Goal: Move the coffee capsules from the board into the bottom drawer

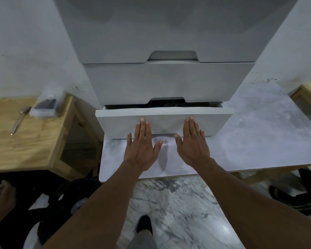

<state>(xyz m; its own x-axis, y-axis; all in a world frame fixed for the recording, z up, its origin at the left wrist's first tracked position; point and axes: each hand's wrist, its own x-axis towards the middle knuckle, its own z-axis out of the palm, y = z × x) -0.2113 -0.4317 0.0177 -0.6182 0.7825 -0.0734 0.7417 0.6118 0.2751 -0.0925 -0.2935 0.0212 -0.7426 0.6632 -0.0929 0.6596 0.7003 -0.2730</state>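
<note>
Hands (141,142) (193,141) flat against bottom drawer (164,123) front.
Drawer stands slightly open above the marble board (250,133); fingers of both hands straight, held together, pinching nothing.

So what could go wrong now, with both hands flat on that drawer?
1. The bottom drawer is slightly open, and the dark things inside sit high, close under the middle drawer. They could catch or get squashed if it slides in.
2. The left hand and right hand lie flat on its front with fingertips near the top edge, so they might get pinched there.
</note>
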